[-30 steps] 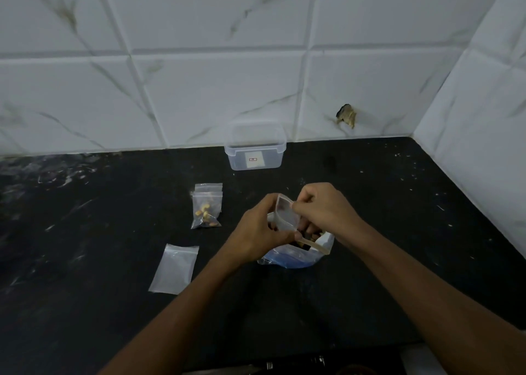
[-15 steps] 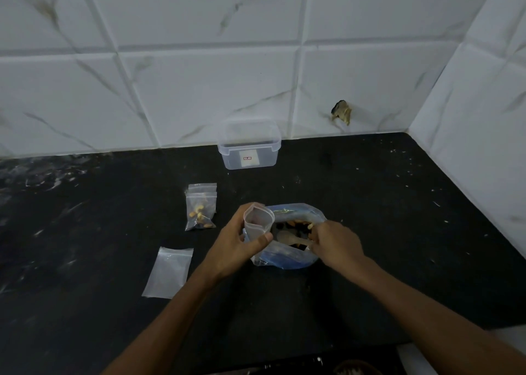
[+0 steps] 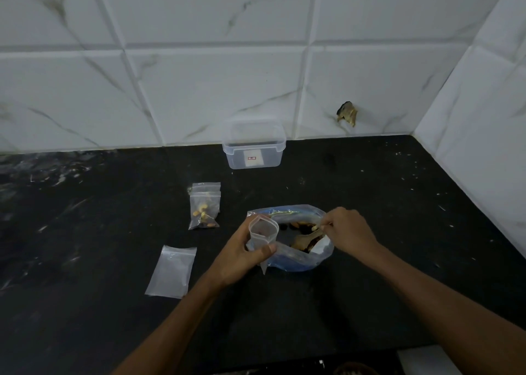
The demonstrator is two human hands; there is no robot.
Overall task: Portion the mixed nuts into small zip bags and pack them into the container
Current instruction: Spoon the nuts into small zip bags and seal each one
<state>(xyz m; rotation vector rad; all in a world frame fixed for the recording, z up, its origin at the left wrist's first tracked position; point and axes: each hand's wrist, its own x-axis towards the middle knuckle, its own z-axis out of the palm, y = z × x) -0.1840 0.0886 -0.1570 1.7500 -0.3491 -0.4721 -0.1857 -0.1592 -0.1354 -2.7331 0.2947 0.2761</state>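
Nuts bag (image 3: pixel 296 258) sits mid-counter, mouth open. My left hand (image 3: pixel 242 255) grips an open small zip bag (image 3: pixel 262 232) upright at its left rim. My right hand (image 3: pixel 348 229) pinches a nut (image 3: pixel 314 228) over the opening.

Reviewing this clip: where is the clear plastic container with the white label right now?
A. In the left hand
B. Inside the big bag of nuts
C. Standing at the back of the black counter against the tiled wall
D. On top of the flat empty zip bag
C: the clear plastic container with the white label stands on the black counter against the tiled wall, apart from both hands.
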